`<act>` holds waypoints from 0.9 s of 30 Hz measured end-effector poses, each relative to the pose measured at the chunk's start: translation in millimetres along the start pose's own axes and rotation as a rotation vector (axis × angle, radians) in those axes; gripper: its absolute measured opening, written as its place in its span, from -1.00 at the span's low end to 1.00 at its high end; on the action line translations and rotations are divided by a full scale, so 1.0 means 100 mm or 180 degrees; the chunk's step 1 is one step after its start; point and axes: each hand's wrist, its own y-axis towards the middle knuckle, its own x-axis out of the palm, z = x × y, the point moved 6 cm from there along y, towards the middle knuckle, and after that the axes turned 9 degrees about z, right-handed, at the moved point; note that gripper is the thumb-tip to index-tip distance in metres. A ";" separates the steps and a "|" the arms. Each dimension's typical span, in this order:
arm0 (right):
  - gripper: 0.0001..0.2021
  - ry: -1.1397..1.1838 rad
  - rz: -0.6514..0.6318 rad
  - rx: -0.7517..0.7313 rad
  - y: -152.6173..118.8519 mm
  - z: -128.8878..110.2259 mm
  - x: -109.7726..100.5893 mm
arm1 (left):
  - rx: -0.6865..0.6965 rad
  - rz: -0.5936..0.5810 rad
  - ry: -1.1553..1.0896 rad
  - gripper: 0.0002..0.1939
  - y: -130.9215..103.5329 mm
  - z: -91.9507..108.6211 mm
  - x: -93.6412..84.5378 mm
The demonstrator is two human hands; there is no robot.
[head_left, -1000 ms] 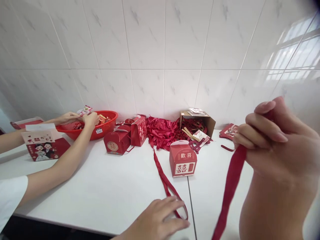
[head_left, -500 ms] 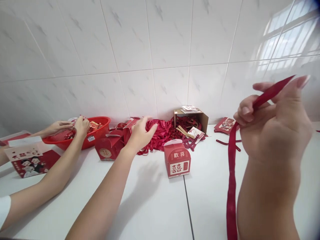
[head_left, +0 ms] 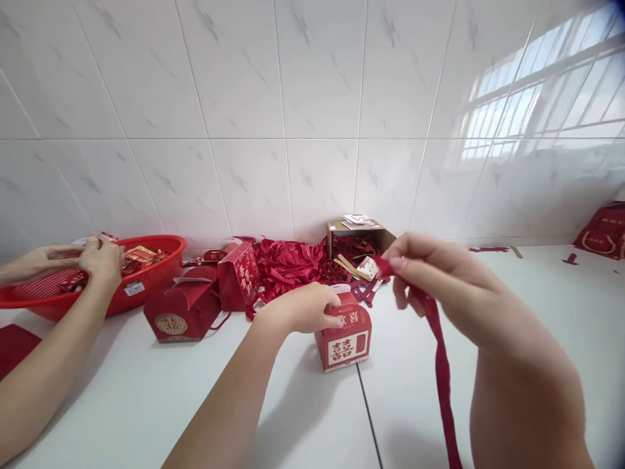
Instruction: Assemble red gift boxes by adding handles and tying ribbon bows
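Observation:
A small red gift box (head_left: 346,345) with white-panelled lettering stands upright on the white table. My left hand (head_left: 305,307) grips its upper left edge, fingers closed over the top. In front of my face, to the right of the box, my right hand (head_left: 420,277) pinches one end of a dark red ribbon (head_left: 443,371) between thumb and fingers. The rest of the ribbon hangs down past the bottom of the view. The ribbon end and the box are apart.
Behind the box lie a heap of red ribbons (head_left: 288,260) and a cardboard box (head_left: 336,229) of ribbon pieces. Two red boxes, one a gift box (head_left: 183,306), stand left. A co-worker's hands (head_left: 97,257) are over a red basket (head_left: 161,260) of packets. A red bag (head_left: 605,228) sits far right.
My left hand has come down onto the gift box and closed on it. My right hand has moved left and down with the ribbon, toward the box. The view has shifted right.

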 end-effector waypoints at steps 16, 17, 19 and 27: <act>-0.83 0.0741 0.0568 0.0127 0.19 0.11 0.41 | 0.0041 0.2796 -0.0937 -0.79 -0.58 0.02 -0.85; -0.82 0.0906 0.0639 0.0118 0.18 0.09 0.42 | 0.0102 0.2964 -0.1006 -0.82 -0.62 0.06 -0.87; -0.81 0.1079 0.0763 0.0118 0.15 0.07 0.44 | 0.0143 0.3207 -0.1077 -0.87 -0.70 0.13 -0.90; -0.79 0.1150 0.0934 0.0267 0.10 0.06 0.43 | 0.0347 0.3477 -0.1071 -0.94 -0.83 0.33 -0.89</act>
